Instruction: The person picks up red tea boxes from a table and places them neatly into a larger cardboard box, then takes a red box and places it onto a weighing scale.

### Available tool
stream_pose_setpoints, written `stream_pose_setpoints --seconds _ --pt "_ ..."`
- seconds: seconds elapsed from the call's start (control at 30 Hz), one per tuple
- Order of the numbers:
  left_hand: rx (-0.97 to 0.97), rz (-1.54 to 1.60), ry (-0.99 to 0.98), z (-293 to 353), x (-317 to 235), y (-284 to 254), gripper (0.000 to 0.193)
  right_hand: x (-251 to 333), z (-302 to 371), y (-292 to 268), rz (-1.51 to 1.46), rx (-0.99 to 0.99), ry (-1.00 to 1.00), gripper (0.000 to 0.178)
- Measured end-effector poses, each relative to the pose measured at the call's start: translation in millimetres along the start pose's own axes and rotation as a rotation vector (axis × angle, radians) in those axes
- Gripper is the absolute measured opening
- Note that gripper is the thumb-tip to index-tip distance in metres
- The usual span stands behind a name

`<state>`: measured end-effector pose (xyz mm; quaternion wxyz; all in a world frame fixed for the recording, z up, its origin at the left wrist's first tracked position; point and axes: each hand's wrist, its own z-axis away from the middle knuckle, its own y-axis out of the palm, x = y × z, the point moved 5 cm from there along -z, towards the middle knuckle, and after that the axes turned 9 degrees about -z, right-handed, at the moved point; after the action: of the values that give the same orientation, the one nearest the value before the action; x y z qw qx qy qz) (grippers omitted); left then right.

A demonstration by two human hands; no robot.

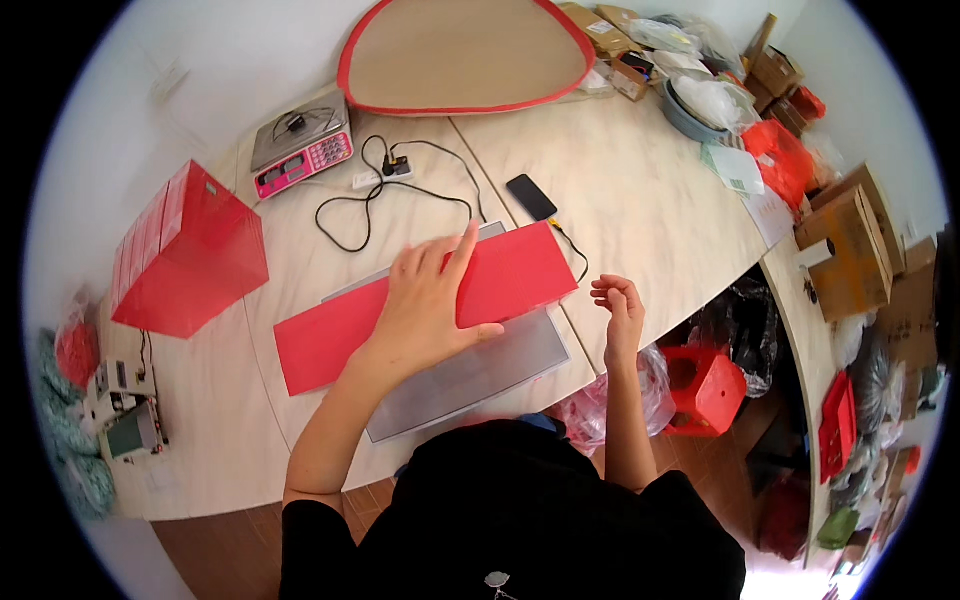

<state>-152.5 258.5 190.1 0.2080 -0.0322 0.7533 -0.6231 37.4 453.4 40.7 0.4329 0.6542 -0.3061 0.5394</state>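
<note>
A long red box (pixel 512 268) lies slantwise across a grey flat panel (pixel 470 375) with a pale rim, on the table in front of me. My left hand (pixel 425 300) rests over the middle of the box, palm down. Its thumb points right and its fingers reach toward the far edge. Just off the right end of the box, my right hand (pixel 622 312) hovers with loosely bent fingers and nothing visible in it. A black phone (pixel 531 197) with a cable attached lies beyond the box.
Red boxes (pixel 195 255) stand together at the left, near a pink-and-grey scale (pixel 303 145). A black cord (pixel 368 205) loops from a power strip (pixel 384 176). Behind is a red-rimmed tan panel (pixel 465 55). Below the table's right edge sits a red stool (pixel 705 390).
</note>
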Motion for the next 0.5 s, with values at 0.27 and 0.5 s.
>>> stream_pose_setpoints --seconds 0.27,0.5 --pt "-0.638 0.588 -0.432 122.2 112.1 -64.0 0.055 24.8 -19.1 44.5 -0.106 0.190 -0.174 0.036" --pt "-0.762 0.900 -0.545 192.7 153.8 -1.9 0.079 44.7 -8.9 109.6 -0.107 0.408 -0.155 0.058"
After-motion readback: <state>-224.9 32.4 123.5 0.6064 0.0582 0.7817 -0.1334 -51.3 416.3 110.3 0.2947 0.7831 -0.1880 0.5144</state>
